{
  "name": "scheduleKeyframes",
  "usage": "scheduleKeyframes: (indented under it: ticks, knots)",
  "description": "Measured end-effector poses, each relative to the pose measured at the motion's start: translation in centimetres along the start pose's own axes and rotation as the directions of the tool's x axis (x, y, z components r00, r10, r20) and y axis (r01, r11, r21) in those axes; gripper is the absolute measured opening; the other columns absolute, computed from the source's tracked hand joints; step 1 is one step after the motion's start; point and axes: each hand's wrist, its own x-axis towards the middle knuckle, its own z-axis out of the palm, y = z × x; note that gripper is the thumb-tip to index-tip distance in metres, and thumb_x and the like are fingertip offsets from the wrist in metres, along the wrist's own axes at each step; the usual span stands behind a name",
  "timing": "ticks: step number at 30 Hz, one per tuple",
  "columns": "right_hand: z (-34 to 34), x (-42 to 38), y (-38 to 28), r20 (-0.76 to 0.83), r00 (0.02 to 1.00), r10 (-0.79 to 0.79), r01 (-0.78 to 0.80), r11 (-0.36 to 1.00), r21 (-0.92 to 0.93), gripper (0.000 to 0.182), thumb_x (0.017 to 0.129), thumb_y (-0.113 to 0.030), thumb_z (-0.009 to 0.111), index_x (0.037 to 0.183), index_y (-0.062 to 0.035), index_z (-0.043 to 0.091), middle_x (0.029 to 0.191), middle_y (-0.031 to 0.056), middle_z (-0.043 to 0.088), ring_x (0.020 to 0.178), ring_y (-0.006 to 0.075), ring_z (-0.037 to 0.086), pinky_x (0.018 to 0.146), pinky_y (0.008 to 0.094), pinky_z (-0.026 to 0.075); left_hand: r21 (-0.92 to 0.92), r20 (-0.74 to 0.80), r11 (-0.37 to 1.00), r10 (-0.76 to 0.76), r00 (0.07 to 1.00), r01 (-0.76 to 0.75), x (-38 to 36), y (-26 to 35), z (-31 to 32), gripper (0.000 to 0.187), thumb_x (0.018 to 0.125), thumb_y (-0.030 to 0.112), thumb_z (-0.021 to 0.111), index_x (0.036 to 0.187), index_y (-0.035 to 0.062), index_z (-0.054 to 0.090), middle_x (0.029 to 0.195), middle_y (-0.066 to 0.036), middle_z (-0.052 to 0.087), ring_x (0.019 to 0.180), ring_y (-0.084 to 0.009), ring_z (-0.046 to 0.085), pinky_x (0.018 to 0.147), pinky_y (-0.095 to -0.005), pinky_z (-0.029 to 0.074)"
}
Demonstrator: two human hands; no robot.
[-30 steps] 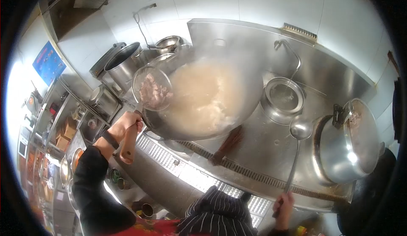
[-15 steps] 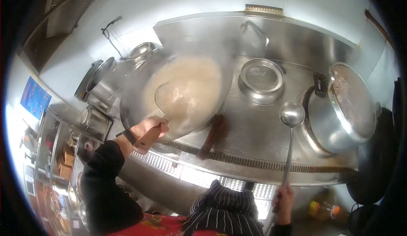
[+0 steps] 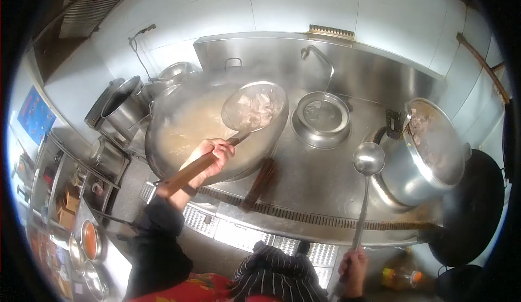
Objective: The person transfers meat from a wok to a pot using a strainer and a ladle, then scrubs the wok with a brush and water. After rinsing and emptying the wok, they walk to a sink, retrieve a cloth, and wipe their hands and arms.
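Observation:
My left hand [image 3: 215, 156] is wrapped round the wooden handle of a strainer [image 3: 255, 106]. Pale chunks of meat lie in the strainer, which is raised over the right part of a large wok [image 3: 209, 180]. Cloudy, steaming liquid [image 3: 184, 128] fills the wok. At the bottom right, my right hand [image 3: 354, 266] grips the long handle of a metal ladle [image 3: 369, 159]. The ladle's bowl hangs over the steel counter, just left of a tall pot [image 3: 415, 172] with meat in it.
A round metal basin [image 3: 321, 118] sits beneath a tap [image 3: 317, 55]. A brown brush-like tool [image 3: 259, 184] lies at the wok's right. Pots [image 3: 126, 109] stand at the left; a dark wok [image 3: 472, 210] leans at the right. An orange-capped bottle [image 3: 400, 276] is low down.
The strainer has come up out of the liquid with meat in it, moving up and right with my left hand. The whole view has shifted slightly. My right hand still holds the ladle.

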Motion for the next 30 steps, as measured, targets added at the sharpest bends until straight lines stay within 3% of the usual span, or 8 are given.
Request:
scheduleKeyframes:
  ticks: [4,9,16,18,21,25,26,30]
  knots:
    - [0.9,0.2,-0.7,0.029,0.998,-0.054,0.056,0.994,-0.098,0.003,0.090,-0.006,0.052,0.087,-0.0061,0.052,0.063,0.0036,0.048,0.040,0.0125,0.044,0.030,0.0285,0.037,0.047,0.141,0.997,0.054,0.989,-0.061,-3.0,-4.3,-0.4,0.010,0.096,0.004,0.047,0.095,-0.0055,0.044,0.077,-0.001,0.045,0.054,-0.0040,0.047,0.040,-0.0145,0.042]
    - [3.4,-0.2,-4.9,0.141,0.979,-0.144,0.162,0.978,-0.128,0.005,0.089,-0.007,0.053,0.093,-0.0035,0.054,0.060,0.0043,0.048,0.041,0.0134,0.047,0.030,0.0281,0.039,0.553,-0.158,0.824,0.248,0.956,-0.123,-3.8,-8.6,4.4,0.008,0.094,0.006,0.054,0.088,0.0028,0.050,0.072,0.001,0.047,0.052,-0.0013,0.040,0.039,-0.0153,0.032]
    - [10.6,-2.4,-19.3,0.260,0.927,-0.270,0.294,0.954,-0.059,0.039,0.091,-0.006,0.050,0.130,-0.0008,0.051,0.065,0.0047,0.052,0.035,0.0101,0.043,0.029,0.0242,0.036,0.686,-0.185,0.727,0.187,0.965,-0.009,-1.8,-14.9,4.3,0.009,0.093,0.007,0.059,0.088,0.0054,0.051,0.074,0.000,0.049,0.054,-0.0033,0.040,0.041,-0.0190,0.032]
    - [11.0,-1.1,-21.4,0.415,0.897,-0.154,0.091,0.982,0.167,0.043,0.094,-0.011,0.053,0.136,-0.0021,0.050,0.065,0.0039,0.052,0.036,0.0095,0.044,0.028,0.0243,0.035,0.667,-0.182,0.744,0.106,0.978,0.043,-0.9,-16.3,3.6,0.007,0.093,0.007,0.059,0.094,0.0051,0.053,0.076,-0.002,0.052,0.054,-0.0036,0.041,0.040,-0.0201,0.032]
    - [10.1,5.4,-19.8,0.365,0.928,0.082,-0.153,0.973,0.171,0.033,0.094,-0.013,0.058,0.126,-0.0028,0.056,0.065,0.0029,0.053,0.038,0.0089,0.045,0.028,0.0248,0.033,0.706,-0.162,0.700,0.012,0.987,0.107,-0.6,-18.9,3.3,0.006,0.093,0.006,0.058,0.095,0.0038,0.053,0.075,-0.001,0.050,0.053,-0.0041,0.040,0.041,-0.0204,0.032]
    - [10.2,11.5,-15.2,0.224,0.974,-0.011,0.090,0.934,-0.347,0.018,0.094,-0.013,0.062,0.109,-0.0048,0.060,0.065,-0.0001,0.052,0.040,0.0085,0.045,0.028,0.0264,0.034,0.435,-0.109,0.816,-0.373,0.921,0.382,4.9,-19.8,-4.6,0.007,0.093,0.005,0.059,0.093,0.0000,0.054,0.075,-0.002,0.051,0.053,-0.0048,0.042,0.041,-0.0219,0.034]
    - [10.1,13.5,-15.0,0.202,0.979,-0.041,0.135,0.869,-0.475,0.019,0.093,-0.012,0.060,0.110,-0.0033,0.059,0.065,0.0012,0.053,0.040,0.0100,0.047,0.030,0.0295,0.037,0.488,-0.193,0.822,-0.227,0.954,0.295,4.9,-21.5,-4.2,0.008,0.093,0.005,0.059,0.090,0.0006,0.053,0.074,-0.001,0.050,0.054,-0.0051,0.044,0.042,-0.0218,0.036]
    - [11.4,23.1,-14.4,0.222,0.950,-0.220,0.306,0.510,-0.804,0.022,0.092,-0.013,0.056,0.109,0.0005,0.059,0.063,0.0056,0.056,0.041,0.0158,0.052,0.037,0.0372,0.043,0.388,-0.269,0.875,-0.192,0.944,0.289,6.8,-24.8,-6.9,0.008,0.092,0.002,0.058,0.090,0.0000,0.050,0.074,-0.003,0.051,0.054,-0.0067,0.047,0.042,-0.0223,0.038]
